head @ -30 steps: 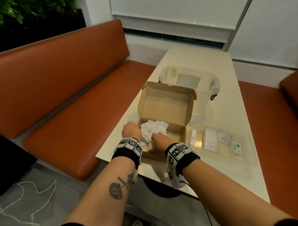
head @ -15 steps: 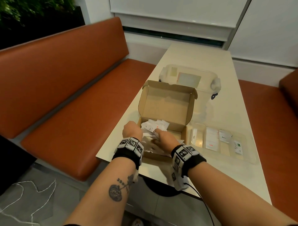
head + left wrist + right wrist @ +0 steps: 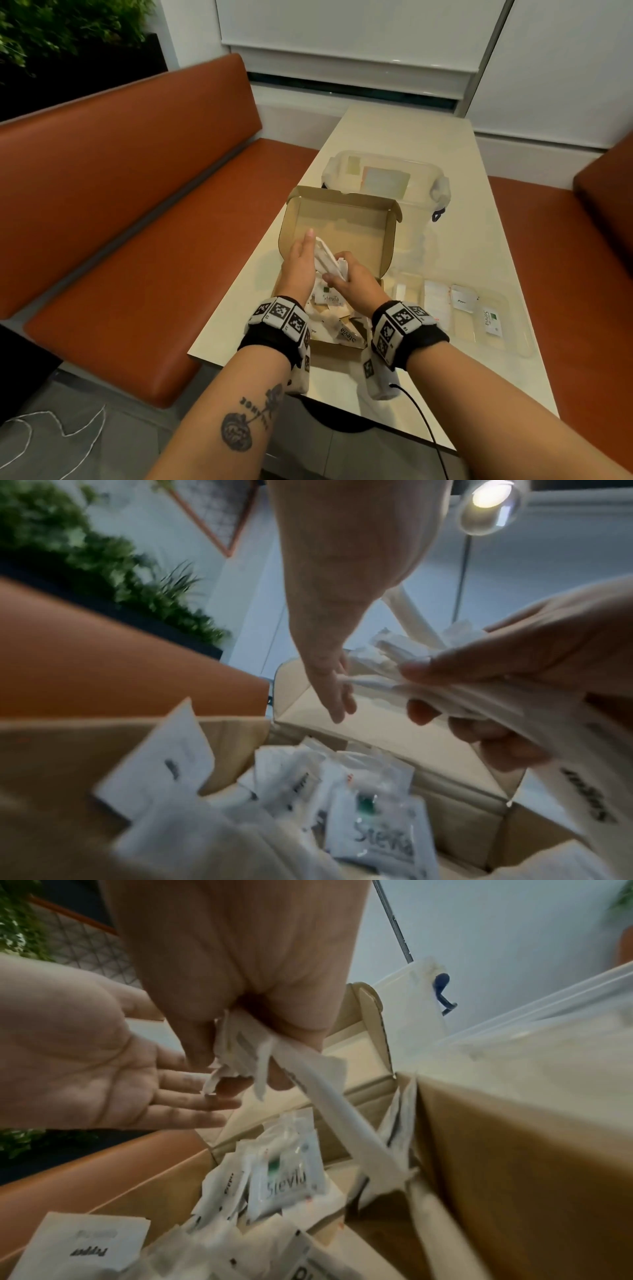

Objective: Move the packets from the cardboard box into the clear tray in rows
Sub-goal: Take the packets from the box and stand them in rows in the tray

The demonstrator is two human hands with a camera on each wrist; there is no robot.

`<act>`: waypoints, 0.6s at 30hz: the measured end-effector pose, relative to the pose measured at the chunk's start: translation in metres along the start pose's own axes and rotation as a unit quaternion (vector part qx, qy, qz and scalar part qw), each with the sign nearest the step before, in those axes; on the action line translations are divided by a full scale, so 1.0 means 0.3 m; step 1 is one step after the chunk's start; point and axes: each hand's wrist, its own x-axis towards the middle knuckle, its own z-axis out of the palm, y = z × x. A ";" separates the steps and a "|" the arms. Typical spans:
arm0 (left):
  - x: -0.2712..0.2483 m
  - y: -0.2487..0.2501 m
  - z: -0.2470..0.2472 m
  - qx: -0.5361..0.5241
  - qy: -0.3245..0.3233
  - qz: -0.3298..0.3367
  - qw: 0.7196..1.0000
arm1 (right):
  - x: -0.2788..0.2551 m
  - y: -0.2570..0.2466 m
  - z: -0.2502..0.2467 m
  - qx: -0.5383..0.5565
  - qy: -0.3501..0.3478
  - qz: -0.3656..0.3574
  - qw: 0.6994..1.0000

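Observation:
The open cardboard box (image 3: 337, 226) sits at the table's near left, its lid standing upright. Several white packets (image 3: 330, 299) lie loose inside, one marked Stevia (image 3: 377, 831), also seen from the right wrist as packets (image 3: 284, 1180). My right hand (image 3: 349, 279) grips a bunch of white packets (image 3: 327, 262) above the box, the bunch (image 3: 246, 1053) sticking out of its fist. My left hand (image 3: 301, 258) is beside it with straight fingers (image 3: 330, 688) touching the bunch's end. The clear tray (image 3: 524, 347) lies right of the box with a few packets (image 3: 462, 299) in it.
A clear lidded plastic container (image 3: 383, 171) stands just behind the box lid. Orange bench seats (image 3: 137, 274) flank the cream table (image 3: 428, 383) on both sides. A black cable (image 3: 424, 431) trails from my right wrist over the near table edge.
Both hands have come up out of the box. The right hand has lifted a bunch of packets, and the left hand has straightened its fingers alongside it.

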 end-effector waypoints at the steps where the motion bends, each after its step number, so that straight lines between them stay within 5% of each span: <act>1: 0.005 0.000 0.004 -0.030 -0.010 -0.015 0.999 | -0.002 -0.004 -0.003 0.013 0.004 -0.003 1.000; 5: -0.001 0.003 0.017 -0.159 -0.009 -0.025 0.987 | -0.004 -0.021 -0.032 0.106 0.022 0.002 0.994; 10: -0.033 0.042 0.055 -0.215 -0.133 -0.042 0.967 | 0.012 -0.051 -0.066 0.095 0.013 -0.008 0.995; 18: 0.002 0.053 0.110 -0.127 -0.062 -0.046 0.989 | -0.002 -0.040 -0.078 0.048 0.008 -0.009 0.999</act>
